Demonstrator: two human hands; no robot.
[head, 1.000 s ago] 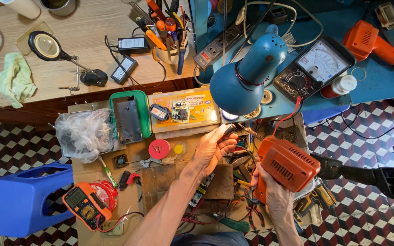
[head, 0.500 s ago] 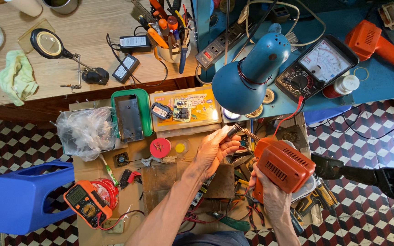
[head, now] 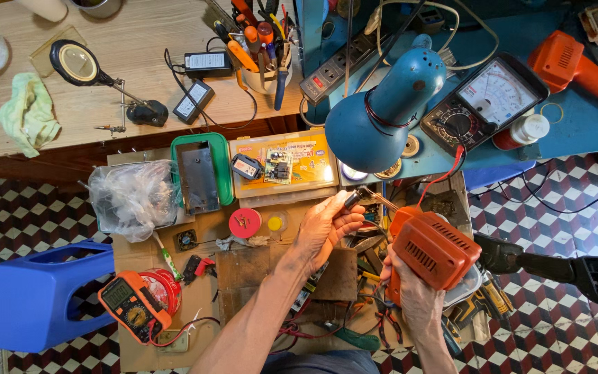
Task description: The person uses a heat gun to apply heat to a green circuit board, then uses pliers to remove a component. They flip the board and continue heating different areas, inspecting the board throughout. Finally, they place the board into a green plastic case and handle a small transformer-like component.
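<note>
From the head camera looking down, my right hand (head: pixel 413 294) is wrapped tight around the grip of an orange soldering gun (head: pixel 434 249), its body tilted up toward the lamp. My left hand (head: pixel 327 225) sits just beside it, fingers pinched together on a small dark probe-like piece (head: pixel 352 200) right under the blue desk lamp (head: pixel 378 118). Both hands hover over a cluttered low desk (head: pixel 243 266) strewn with pliers and wires. Near my left forearm lies an orange multimeter (head: pixel 135 308), and further up, a red round lid (head: pixel 244 223) and a yellow parts box (head: pixel 288 166). An analog meter (head: pixel 482 104) rests on the blue bench beyond the lamp, with an orange drill (head: pixel 572 66) well apart to the right.
</note>
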